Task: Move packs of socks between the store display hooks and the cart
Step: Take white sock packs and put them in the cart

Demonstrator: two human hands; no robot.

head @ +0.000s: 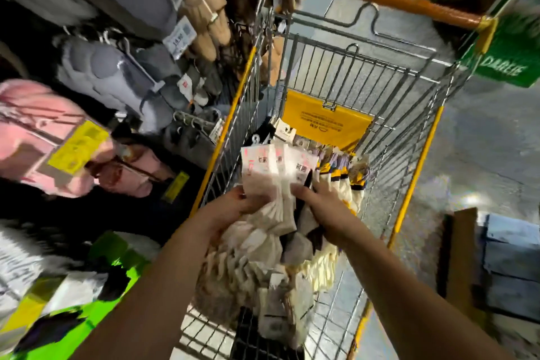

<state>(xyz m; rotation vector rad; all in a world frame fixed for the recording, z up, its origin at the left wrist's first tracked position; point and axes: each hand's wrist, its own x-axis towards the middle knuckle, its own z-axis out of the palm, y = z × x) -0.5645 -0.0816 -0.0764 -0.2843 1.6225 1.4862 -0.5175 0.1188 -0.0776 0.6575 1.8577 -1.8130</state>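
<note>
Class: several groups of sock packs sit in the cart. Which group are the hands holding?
The white-carded packs, fanned between the left hand and right hand; the yellow-and-purple-cuffed ones lie untouched beyond.

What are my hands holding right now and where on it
Both hands hold a bunch of white sock packs over the cart: left hand and right hand grip just below the labels.

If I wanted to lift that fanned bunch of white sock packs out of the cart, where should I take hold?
Probably just below the white card headers, coming from above on the near side, as the left hand and right hand do now. There the white sock packs bunch tightly, while the toes below hang loose and splay.
</note>
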